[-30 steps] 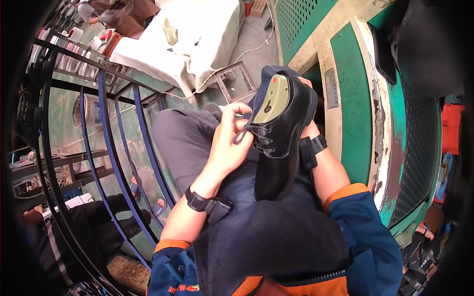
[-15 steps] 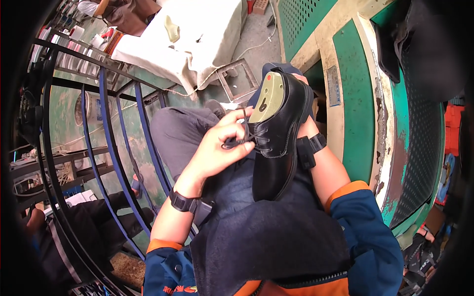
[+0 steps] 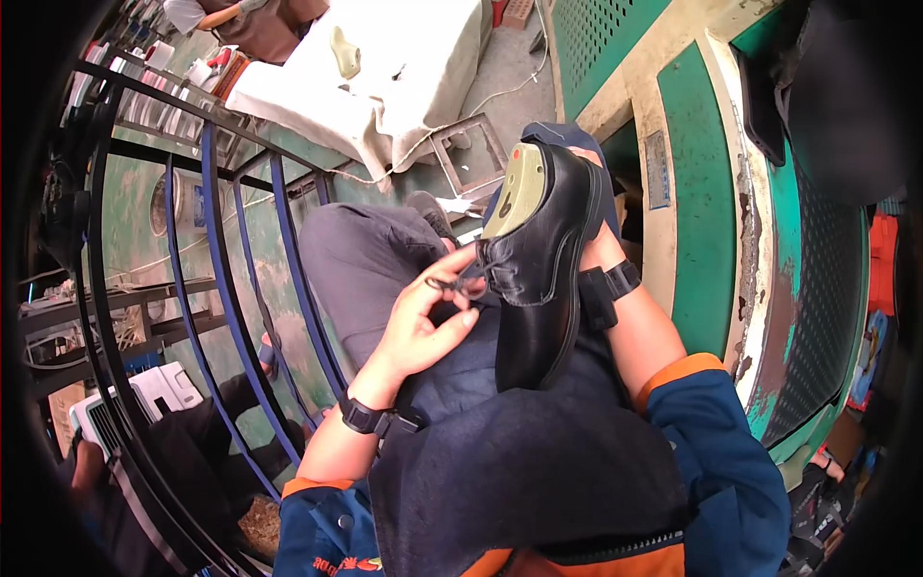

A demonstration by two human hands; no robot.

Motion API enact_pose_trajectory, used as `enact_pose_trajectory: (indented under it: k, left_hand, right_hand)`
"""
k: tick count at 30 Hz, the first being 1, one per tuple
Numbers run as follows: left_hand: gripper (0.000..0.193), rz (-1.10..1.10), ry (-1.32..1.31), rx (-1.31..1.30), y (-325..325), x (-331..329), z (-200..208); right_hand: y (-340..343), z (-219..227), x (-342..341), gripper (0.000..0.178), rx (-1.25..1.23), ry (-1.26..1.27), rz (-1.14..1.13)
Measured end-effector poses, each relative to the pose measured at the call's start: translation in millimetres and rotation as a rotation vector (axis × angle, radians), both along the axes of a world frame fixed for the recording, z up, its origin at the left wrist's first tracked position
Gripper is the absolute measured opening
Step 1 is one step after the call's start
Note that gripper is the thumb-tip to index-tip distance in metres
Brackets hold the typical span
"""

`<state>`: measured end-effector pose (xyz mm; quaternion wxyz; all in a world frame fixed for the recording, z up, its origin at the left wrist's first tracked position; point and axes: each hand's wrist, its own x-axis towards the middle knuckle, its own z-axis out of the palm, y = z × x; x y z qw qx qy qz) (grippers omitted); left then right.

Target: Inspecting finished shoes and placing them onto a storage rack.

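A black leather lace-up shoe rests on my lap, toe toward me, with a pale green shoe last filling its opening. My right hand holds the shoe from its right side and behind; most of its fingers are hidden by the shoe. At the left of the eyelets, my left hand has the dark shoelace caught among its bent fingers. Its thumb stands a little apart from the index finger. A dark apron covers my lap under the shoe.
Black and blue metal bars stand close on my left. A green and cream machine housing is near on my right. Ahead is a white-covered table bearing another last. Other people sit at far left and lower left.
My left hand has drawn slightly down and left from the eyelets, its thumb parting from the fingers. The shoe has turned a little, showing less of the last's top.
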<state>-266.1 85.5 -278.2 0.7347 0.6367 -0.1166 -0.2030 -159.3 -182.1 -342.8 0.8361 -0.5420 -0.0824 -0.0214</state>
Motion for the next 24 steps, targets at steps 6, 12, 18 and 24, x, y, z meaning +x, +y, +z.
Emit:
enact_pose_trajectory:
  k: [6,12,18,24]
  left_hand:
    - [0.032,0.164,-0.014,0.102,-36.4,31.4,16.4]
    - [0.032,0.177,-0.179,0.132,-37.9,45.9,5.6]
    - [0.017,0.15,0.487,-0.417,-28.6,20.1,-20.5]
    - [0.049,0.072,1.075,-0.544,-38.7,1.5,-44.3]
  right_hand:
    - [-2.4,22.8,4.6,0.021,-0.152,-0.101,0.047]
    - [8.9,39.5,-8.3,0.016,0.04,0.115,-0.021]
    - [6.1,42.0,-11.9,0.051,0.594,0.424,0.153]
    - [4.9,5.5,-19.5,0.051,0.458,0.574,-0.046]
